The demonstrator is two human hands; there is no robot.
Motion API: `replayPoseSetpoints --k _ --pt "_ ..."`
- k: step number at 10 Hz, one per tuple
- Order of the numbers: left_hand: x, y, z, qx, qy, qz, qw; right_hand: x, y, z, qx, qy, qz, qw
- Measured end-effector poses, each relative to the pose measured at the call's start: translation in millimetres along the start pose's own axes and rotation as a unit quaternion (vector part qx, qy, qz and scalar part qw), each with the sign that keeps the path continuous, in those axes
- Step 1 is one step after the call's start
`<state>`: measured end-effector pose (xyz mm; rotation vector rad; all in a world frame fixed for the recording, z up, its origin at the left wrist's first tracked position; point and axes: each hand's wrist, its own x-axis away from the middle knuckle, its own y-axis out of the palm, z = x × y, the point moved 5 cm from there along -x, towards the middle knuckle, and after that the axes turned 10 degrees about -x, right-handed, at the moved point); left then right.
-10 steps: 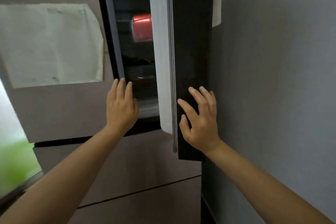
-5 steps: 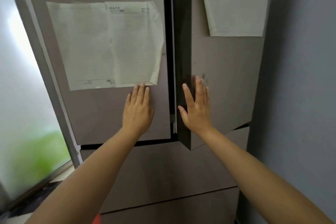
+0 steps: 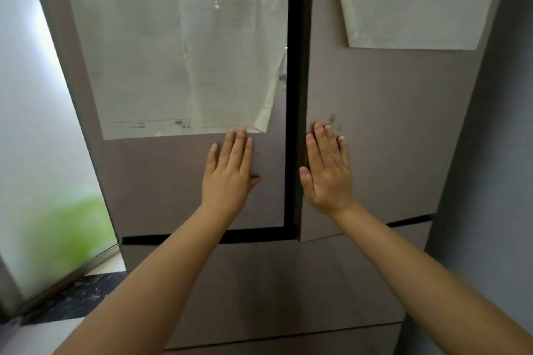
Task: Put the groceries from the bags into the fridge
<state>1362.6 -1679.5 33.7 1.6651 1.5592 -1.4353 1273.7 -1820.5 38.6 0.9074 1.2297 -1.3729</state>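
A tall grey-brown fridge fills the view. My left hand [image 3: 230, 170] lies flat with straight fingers against the left door [image 3: 161, 181], just under the taped papers [image 3: 178, 49]. My right hand [image 3: 327, 170] presses flat on the right door [image 3: 389, 130] near its inner edge. The left door looks flush with the fridge; the right door stands out slightly, its bottom edge angled off the drawer line. A dark gap [image 3: 297, 95] runs between the doors. No groceries or bags are in view.
A paper sheet [image 3: 409, 0] hangs on the right door. Drawer fronts [image 3: 274, 282] sit below the doors. A grey wall [image 3: 496, 181] stands close on the right. A frosted glass panel [image 3: 34, 153] and a dark floor sill [image 3: 72, 297] are at the left.
Both fridge doors have swung in under my flat hands; the interior with a red item seen a second ago is now hidden. The right door has come nearly flush.
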Motion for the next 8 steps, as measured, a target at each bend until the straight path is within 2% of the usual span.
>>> replayPoseSetpoints --k 4,6,7,8 --pt "7.8 29.0 -3.3 -0.017 0.040 0.172 0.984 0.2 46.6 14.3 0.059 -0.021 0.017 0.998" --pt "11.4 34.5 -3.1 -0.013 0.042 0.165 0.985 -3.7 48.4 14.1 0.065 -0.017 0.015 0.998" --pt "11.4 34.2 -4.4 -0.008 0.035 0.158 0.987 -6.7 37.8 10.3 -0.010 0.004 0.022 1.000" --pt "10.5 33.9 -3.2 -0.004 0.024 0.159 0.987 -23.9 14.3 4.8 -0.090 0.052 0.065 0.992"
